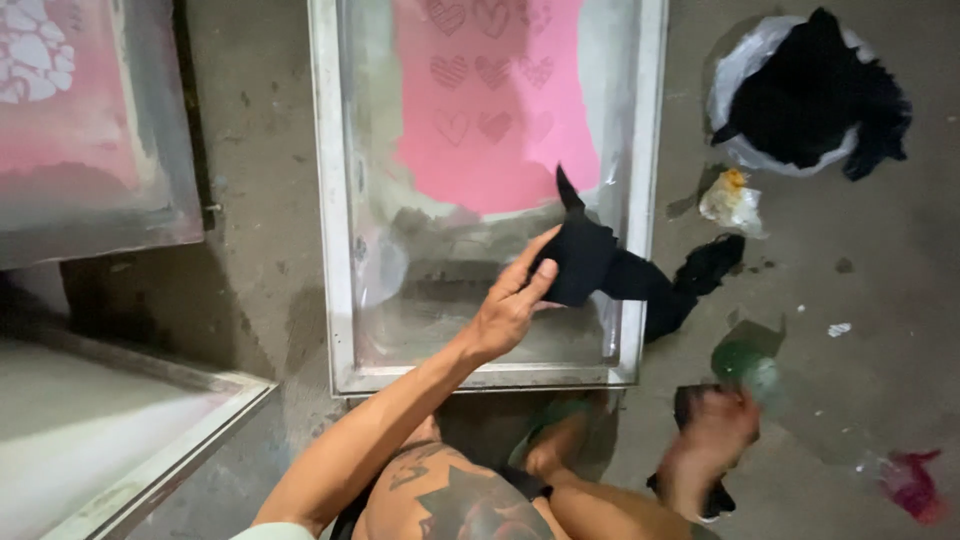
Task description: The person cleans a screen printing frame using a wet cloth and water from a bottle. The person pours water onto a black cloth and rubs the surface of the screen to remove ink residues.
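Left hand (pixel 510 305) fingers clamped on black rag (pixel 590 262), pressed on screen frame (pixel 330 200) at 5 o'clock of pink stencil (pixel 500 150). Right hand (pixel 715 430) blurred, fingers wrapped around green bottle (pixel 745 368) over the floor (pixel 860 260).

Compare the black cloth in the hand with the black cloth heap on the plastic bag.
The black cloth in the left hand is lifted over the framed screen; the black cloth heap lies on a white plastic bag on the floor. The held one trails out long and thin; the heap is bunched and bulkier. Both are black, crumpled fabric.
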